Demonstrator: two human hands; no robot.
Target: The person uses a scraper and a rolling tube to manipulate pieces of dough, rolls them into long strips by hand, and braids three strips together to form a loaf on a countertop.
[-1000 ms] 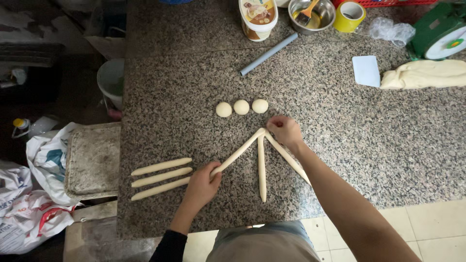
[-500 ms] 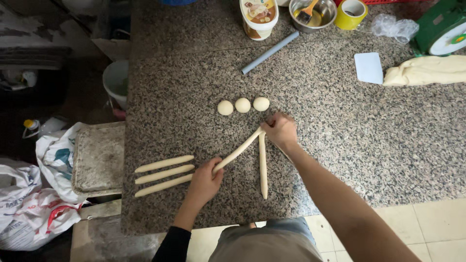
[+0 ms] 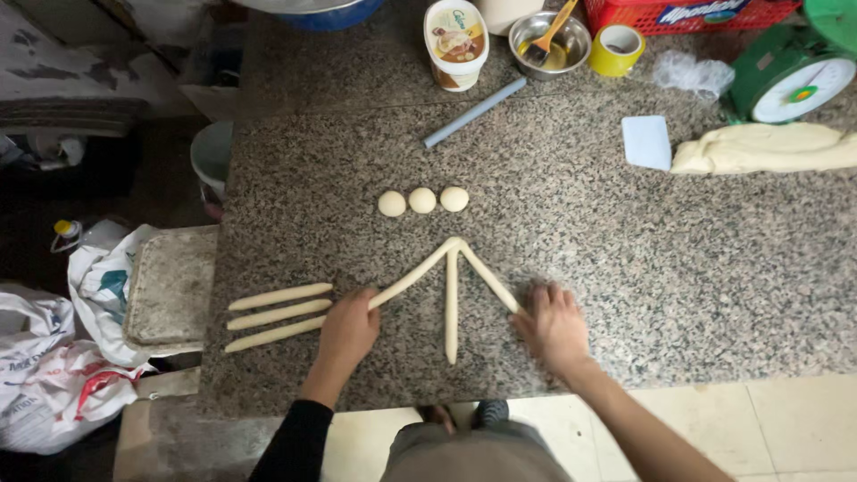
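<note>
Bottom centre of frame: dark trousers and shoes over pale floor tiles.

Lower middle, on the speckled granite counter: left hand in a black sleeve, fingers bunched together over the lower end of the left dough rope; whether pinching or only pressing, cannot tell. Right hand laid palm down, fingers slightly spread, on the lower end of the right dough rope. Middle dough rope straight down between the two hands, touched by neither. All three joined at one apex near frame centre (arrow shape, tip pointing up).

Left of the left hand: three short dough sticks, side by side, slightly tilted. Off the counter's left edge: grey slab, white plastic bags.

Just above the apex: three dough balls in a row, close together.

Upper frame: blue-grey rod lying diagonal, tub with a printed lid, steel bowl with a brush in it, yellow tape roll, white scraper card. Upper right: large dough lump just below a green dial scale, red basket at the top edge.
</note>
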